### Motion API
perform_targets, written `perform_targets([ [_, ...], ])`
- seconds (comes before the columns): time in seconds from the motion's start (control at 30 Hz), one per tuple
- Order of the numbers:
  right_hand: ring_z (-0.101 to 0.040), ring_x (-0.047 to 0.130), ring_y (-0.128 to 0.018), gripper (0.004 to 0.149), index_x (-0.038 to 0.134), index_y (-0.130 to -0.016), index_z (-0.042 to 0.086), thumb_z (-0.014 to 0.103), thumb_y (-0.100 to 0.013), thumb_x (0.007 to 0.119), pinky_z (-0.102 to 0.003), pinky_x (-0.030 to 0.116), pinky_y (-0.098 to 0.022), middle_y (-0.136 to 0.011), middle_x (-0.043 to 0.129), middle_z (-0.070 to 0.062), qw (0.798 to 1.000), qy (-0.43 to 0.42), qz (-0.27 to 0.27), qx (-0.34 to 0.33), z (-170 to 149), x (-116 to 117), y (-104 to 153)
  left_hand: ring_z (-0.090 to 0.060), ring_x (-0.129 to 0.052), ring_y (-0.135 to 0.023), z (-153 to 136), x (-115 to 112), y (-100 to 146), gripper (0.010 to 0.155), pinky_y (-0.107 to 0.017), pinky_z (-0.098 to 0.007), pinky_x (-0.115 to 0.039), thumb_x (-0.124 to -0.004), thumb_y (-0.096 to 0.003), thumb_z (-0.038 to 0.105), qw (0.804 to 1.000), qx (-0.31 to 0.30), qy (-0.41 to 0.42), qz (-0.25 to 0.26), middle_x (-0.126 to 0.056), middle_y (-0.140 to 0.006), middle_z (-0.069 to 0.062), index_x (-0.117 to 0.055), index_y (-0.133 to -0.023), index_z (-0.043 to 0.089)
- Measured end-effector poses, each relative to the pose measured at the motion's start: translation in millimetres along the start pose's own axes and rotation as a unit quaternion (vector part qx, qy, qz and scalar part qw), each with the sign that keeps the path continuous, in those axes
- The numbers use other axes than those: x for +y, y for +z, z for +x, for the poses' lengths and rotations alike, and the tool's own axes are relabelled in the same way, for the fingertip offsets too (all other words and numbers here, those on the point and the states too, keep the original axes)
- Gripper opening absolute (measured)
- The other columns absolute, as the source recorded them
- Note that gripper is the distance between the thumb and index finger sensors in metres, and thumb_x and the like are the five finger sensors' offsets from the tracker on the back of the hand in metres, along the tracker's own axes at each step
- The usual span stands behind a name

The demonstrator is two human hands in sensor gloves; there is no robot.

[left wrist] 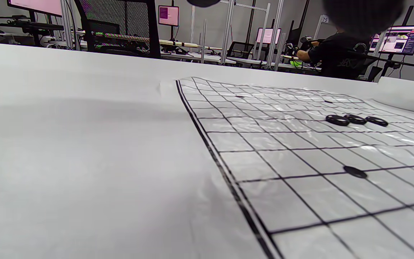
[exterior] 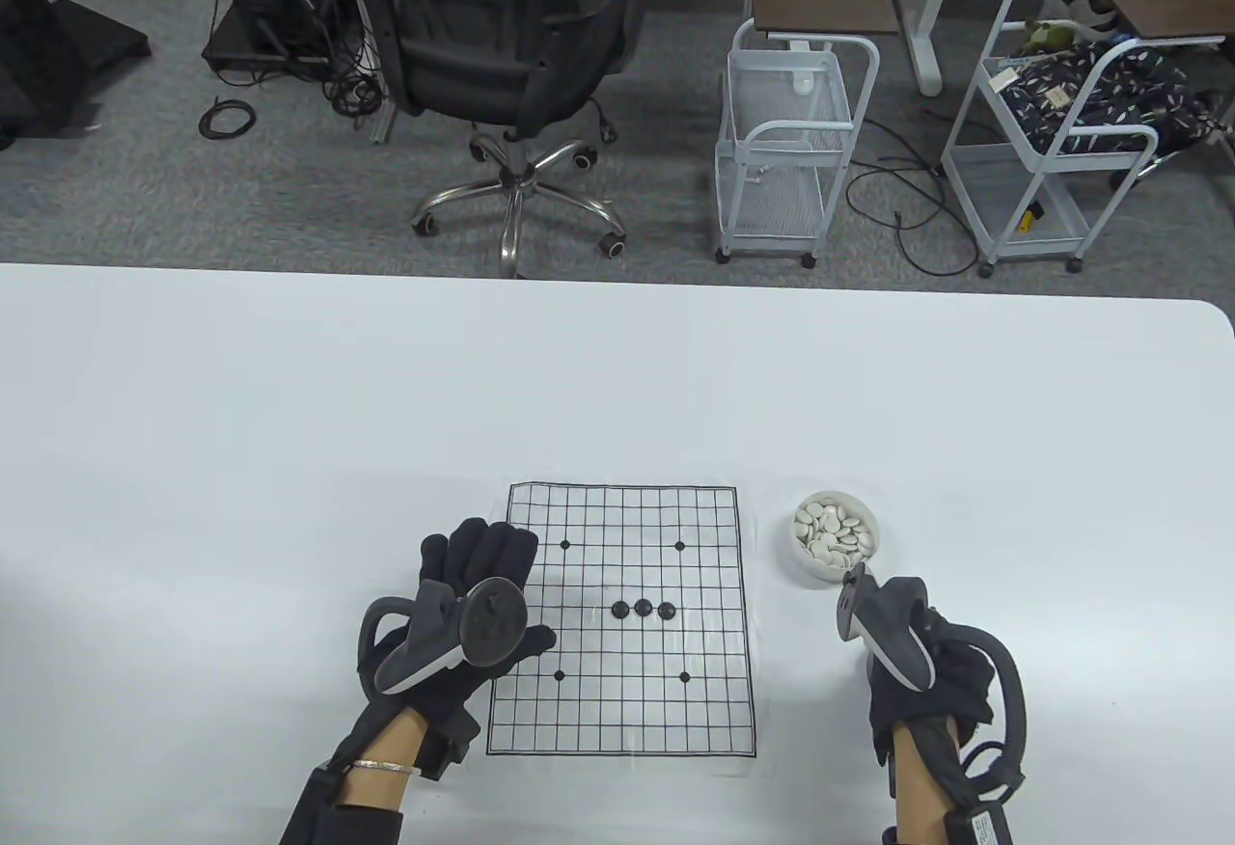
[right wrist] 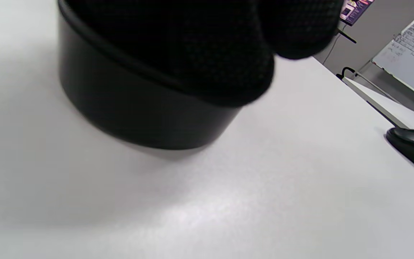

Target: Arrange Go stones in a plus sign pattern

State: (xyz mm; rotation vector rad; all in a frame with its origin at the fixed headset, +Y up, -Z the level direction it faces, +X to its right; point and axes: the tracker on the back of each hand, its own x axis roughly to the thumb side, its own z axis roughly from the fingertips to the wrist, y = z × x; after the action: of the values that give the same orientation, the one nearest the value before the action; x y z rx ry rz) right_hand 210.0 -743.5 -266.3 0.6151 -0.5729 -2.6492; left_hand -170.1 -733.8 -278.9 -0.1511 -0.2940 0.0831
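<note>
The Go board sheet [exterior: 617, 720] lies at the table's front middle. Three black stones [exterior: 644, 608] lie in a sideways row at its centre; they also show in the left wrist view [left wrist: 355, 119]. My left hand [exterior: 478, 560] rests flat, fingers spread, on the board's left edge. My right hand [exterior: 941, 676] is right of the board, curled over a black bowl [right wrist: 138, 108] that is hidden in the table view. In the right wrist view its gloved fingers [right wrist: 210, 46] cover the bowl's rim. I cannot see whether they hold a stone.
A white bowl [exterior: 836, 567] of white stones stands just right of the board's far corner, close beyond my right hand. A black mouse [right wrist: 413, 142] lies on the table further to the right. An office chair and carts stand beyond the table's far edge.
</note>
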Motion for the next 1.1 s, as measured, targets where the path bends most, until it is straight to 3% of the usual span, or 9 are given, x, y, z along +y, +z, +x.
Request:
perform_targets([
  [0.1,-0.01,0.1,-0.029,0.053,0.075,-0.092,0.007,0.029,-0.045,0.083,-0.039,0.081,-0.041,-0.079,0.091,-0.016,0.999,0.035,-0.013,-0.003,7.3,1.4,0.3,-0.043,-0.03,-0.117,0.0,0.1,0.0,0.091,-0.082,-0.064,-0.024,-0.06,-0.0434,0.067,1.0,0.0,0.0,0.0,-0.029,-0.126,-0.01,-0.02,-0.114,0.025],
  [0.37,-0.005,0.097,-0.019,0.046,0.085,-0.079,0.009,0.031,-0.039,0.089,-0.036,0.082,-0.037,-0.063,0.099,-0.01,0.997,0.014,-0.073,0.003,4.0,3.0,-1.2,-0.043,-0.03,-0.117,-0.5,0.2,-0.1,0.091,-0.082,-0.064,-0.024,-0.06,-0.0433,0.067,1.0,0.001,0.003,0.0,-0.029,-0.126,-0.01,-0.02,-0.114,0.025],
  [0.67,-0.007,0.097,-0.022,0.04,0.087,-0.078,0.012,0.033,-0.045,0.082,-0.038,0.081,-0.04,-0.064,0.099,-0.009,0.998,0.0,-0.068,0.002,3.3,8.7,-5.9,-0.043,-0.03,-0.117,-0.8,0.6,-0.1,0.091,-0.082,-0.064,-0.024,-0.06,-0.0433,0.067,1.0,0.001,0.003,0.002,-0.029,-0.126,-0.01,-0.02,-0.114,0.025],
  [0.93,-0.014,0.099,-0.041,0.04,0.083,-0.086,0.017,0.033,-0.051,0.072,-0.043,0.076,-0.049,-0.076,0.095,-0.006,0.997,0.002,-0.07,0.01,-2.4,-6.3,3.9,-0.043,-0.03,-0.117,-1.1,1.2,0.0,0.091,-0.082,-0.064,-0.024,-0.06,-0.0433,0.067,1.0,0.0,0.004,0.004,-0.029,-0.126,-0.01,-0.02,-0.114,0.025],
  [1.1,-0.019,0.098,-0.055,0.04,0.081,-0.088,0.02,0.033,-0.052,0.068,-0.047,0.073,-0.055,-0.082,0.092,-0.005,0.991,-0.015,-0.126,-0.037,7.1,-26.8,22.8,-0.043,-0.03,-0.117,-2.1,1.6,0.1,0.091,-0.082,-0.064,-0.024,-0.06,-0.0434,0.067,1.0,0.001,0.006,0.006,-0.029,-0.126,-0.01,-0.02,-0.114,0.024],
])
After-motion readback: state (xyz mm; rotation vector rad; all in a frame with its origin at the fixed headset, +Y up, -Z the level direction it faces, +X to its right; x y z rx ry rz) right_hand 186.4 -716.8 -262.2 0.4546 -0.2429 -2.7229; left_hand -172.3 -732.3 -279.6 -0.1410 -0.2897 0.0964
